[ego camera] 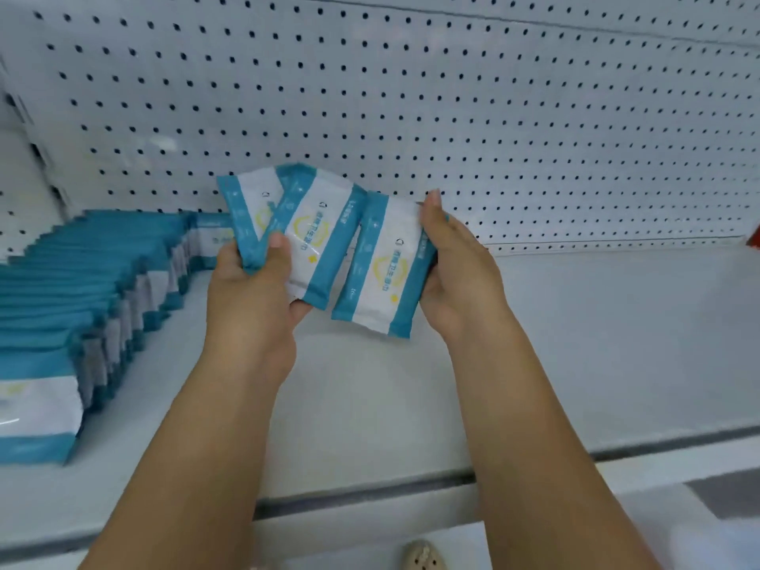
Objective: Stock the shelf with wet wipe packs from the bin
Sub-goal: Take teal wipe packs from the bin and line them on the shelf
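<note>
Both my hands are raised over the white shelf (575, 343), each with blue-and-white wet wipe packs. My left hand (251, 290) grips two overlapping packs (312, 236), thumb on their front. My right hand (456, 273) holds a single pack (382, 269) by its right edge, thumb at the top corner. The packs are tilted and held just above the shelf, near the pegboard. A long row of upright packs (94, 281) stands on the left of the shelf. The bin is not in view.
A white pegboard back wall (452, 117) rises behind the shelf. The shelf's front edge with its price rail (370, 491) runs below my forearms. A small red object (754, 236) shows at the far right edge. A shoe tip (423, 555) appears at the bottom.
</note>
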`<state>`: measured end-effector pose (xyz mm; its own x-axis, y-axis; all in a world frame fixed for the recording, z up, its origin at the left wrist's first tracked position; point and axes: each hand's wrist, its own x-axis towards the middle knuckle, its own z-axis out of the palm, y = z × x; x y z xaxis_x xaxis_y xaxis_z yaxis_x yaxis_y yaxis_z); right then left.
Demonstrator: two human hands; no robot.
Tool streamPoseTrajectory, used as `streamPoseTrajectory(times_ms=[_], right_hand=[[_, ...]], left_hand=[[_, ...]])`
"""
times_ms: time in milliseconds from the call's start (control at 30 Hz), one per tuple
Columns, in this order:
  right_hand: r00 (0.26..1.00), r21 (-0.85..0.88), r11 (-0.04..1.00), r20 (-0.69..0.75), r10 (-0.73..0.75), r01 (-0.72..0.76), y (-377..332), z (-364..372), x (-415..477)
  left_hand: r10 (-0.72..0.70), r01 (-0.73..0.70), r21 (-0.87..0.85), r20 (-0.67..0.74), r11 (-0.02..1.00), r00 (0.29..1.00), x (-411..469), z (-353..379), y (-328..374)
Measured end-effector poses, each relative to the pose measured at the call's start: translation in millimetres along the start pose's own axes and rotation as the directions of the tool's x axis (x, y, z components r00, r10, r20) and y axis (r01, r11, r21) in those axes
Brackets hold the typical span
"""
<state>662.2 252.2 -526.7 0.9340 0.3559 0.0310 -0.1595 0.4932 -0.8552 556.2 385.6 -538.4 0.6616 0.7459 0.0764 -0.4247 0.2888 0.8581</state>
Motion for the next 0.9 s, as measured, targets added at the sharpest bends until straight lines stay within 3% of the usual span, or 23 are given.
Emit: streamPoseTrajectory(times_ms=[167, 367, 600, 733, 900], right_hand=[[1.000, -0.082, 0.997, -0.003, 0.011, -0.011, 5, -5, -5], [0.999, -0.146, 0.989, 0.046, -0.002, 0.008, 11, -9, -10], [0.998, -0.186, 0.982, -0.066, 0.010, -0.022, 18, -4, -13], [0.998, -0.214, 0.975, -0.052, 0.047, -0.057, 19, -4, -13], [0.998, -0.338, 0.940, -0.044, 0.037, -0.050, 19, -7, -15]], left_hand=[[0.073, -0.060, 0.094, -0.146, 0.994, 0.987, 4, -5, -4], [0.091, -0.091, 0.263, 0.014, 0.960, 0.996, -5, 4, -18], [0.100, -0.144, 0.283, 0.164, 0.948, 0.981, -9, 7, -18], [0.106, -0.147, 0.293, 0.152, 0.945, 0.983, -7, 7, -19], [0.182, -0.183, 0.253, 0.029, 0.950, 0.983, -6, 4, -20]])
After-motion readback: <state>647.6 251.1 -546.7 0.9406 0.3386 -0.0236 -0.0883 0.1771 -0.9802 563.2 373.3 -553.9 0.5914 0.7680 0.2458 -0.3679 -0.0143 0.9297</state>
